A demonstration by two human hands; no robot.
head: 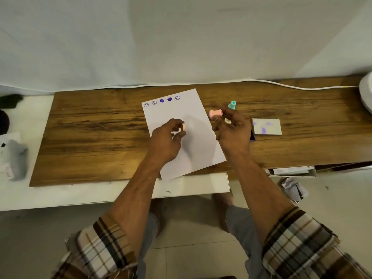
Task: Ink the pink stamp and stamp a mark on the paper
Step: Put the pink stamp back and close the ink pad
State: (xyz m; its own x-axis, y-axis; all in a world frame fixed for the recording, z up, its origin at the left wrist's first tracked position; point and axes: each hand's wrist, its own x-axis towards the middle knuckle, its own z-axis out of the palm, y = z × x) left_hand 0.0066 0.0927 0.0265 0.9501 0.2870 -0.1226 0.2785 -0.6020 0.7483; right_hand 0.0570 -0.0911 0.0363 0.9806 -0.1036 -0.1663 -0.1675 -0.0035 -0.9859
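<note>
A white paper (181, 133) lies tilted on the wooden tabletop (96, 137); along its far edge runs a row of purple marks (162, 100), smiley faces and hearts. The left hand (168, 137) hovers over the middle of the sheet, fingers curled around a small pink piece (183, 126), possibly a cap, though blur leaves that unsure. The right hand (233, 131) is at about three o'clock from the left, over the paper's right edge, grasping several stamps at once; the pink stamp (215, 113) juts out sideways toward nine o'clock from its fingertips, a teal stamp (231, 104) stands up at twelve o'clock, and a whitish one (227, 120) sits lower in the grip. At three o'clock from that hand a grey ink pad (266, 126) smeared with purple rests on the wood.
</note>
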